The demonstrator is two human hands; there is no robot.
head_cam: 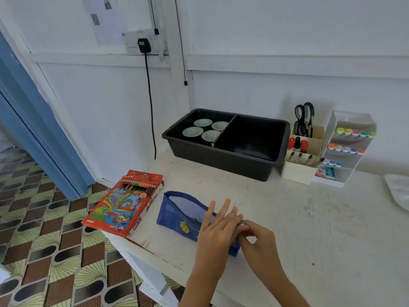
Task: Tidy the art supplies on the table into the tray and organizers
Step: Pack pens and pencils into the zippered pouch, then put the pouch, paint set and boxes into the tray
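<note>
A blue zip pouch (pixel 179 212) lies near the table's front edge. My left hand (pixel 218 229) rests flat on its right half, fingers spread. My right hand (pixel 256 240) pinches something small at the pouch's right end, apparently the zip pull; what it is cannot be made out. A red box of colour pencils (pixel 124 201) lies left of the pouch, stacked on an oil pastels box (pixel 148 207). The black two-compartment tray (pixel 228 140) stands at the back; its left part holds several pale cups (pixel 202 122), its right part looks empty.
A cream desk organizer (pixel 303 156) with scissors (pixel 304 115), glue bottles and pens stands right of the tray. Beside it a white rack (pixel 349 147) holds coloured markers and erasers. A clear plastic item (pixel 398 189) lies at the far right. The table's left edge drops to tiled floor.
</note>
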